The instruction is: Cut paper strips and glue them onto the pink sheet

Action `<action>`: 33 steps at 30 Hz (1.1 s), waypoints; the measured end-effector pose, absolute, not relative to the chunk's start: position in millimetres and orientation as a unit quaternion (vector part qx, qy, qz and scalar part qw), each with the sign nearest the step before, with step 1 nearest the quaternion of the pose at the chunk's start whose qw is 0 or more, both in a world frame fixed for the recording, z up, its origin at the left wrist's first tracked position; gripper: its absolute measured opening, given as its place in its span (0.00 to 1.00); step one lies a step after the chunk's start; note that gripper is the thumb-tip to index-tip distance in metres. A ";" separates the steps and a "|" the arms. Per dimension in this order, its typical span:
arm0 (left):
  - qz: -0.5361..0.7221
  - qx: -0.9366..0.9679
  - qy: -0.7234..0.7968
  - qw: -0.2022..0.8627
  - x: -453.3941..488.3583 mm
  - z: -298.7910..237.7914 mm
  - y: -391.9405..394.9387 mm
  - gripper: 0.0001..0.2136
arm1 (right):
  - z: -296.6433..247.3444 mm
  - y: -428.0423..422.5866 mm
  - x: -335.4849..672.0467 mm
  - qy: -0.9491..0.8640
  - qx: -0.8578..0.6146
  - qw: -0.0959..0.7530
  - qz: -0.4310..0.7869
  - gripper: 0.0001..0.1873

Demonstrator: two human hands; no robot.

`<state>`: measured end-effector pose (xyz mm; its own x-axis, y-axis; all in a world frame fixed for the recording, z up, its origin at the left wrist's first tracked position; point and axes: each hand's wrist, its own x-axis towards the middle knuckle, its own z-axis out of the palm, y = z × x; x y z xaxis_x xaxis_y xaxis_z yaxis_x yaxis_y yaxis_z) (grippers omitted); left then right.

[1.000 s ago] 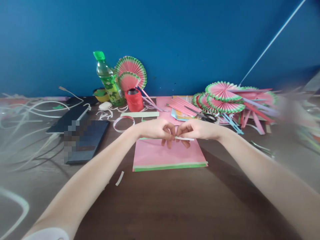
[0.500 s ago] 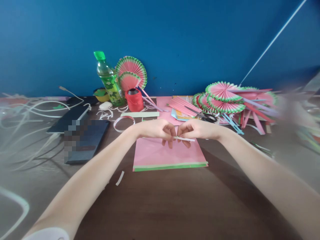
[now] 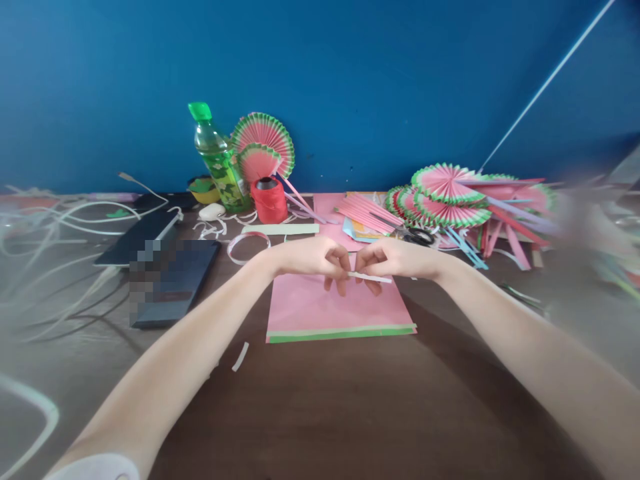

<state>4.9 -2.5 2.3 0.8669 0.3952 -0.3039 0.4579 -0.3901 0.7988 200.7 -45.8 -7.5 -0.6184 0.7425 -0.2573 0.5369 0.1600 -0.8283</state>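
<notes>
Barely shifted since the earlier frame, the left hand [image 3: 313, 257] and right hand [image 3: 395, 259] still pinch the thin white paper strip [image 3: 373, 277] between clenched fingers. They hold it just above the pink paper sheet with a green edge [image 3: 320, 310], which lies on the brown counter [image 3: 350, 400]. The handling appears mid-step.

Bottle [image 3: 216, 160] stands behind sheet [image 3: 320, 310]; scissors [image 3: 417, 235] right.

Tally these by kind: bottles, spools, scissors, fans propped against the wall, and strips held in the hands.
Green bottle: 1
Red spool: 1
Scissors: 1
Propped fans, large fan and small fan: 2
White strip, pinched by left hand and right hand: 1
Total: 6
</notes>
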 end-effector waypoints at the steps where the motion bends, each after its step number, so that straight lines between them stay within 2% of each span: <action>1: -0.029 0.833 0.256 0.490 5.1 2.0 -2.5 0.04 | -7.7 -45.8 200.6 -0.754 -0.423 0.105 0.492 0.06; 16: -0.021 0.822 0.268 0.501 6.2 -0.1 -1.7 0.06 | -7.3 -46.1 198.8 -0.743 -0.424 0.134 0.501 0.08; 33: 0.026 0.811 0.266 0.521 9.8 -4.3 -3.4 0.03 | -6.9 -46.0 198.9 -0.739 -0.424 0.151 0.501 0.08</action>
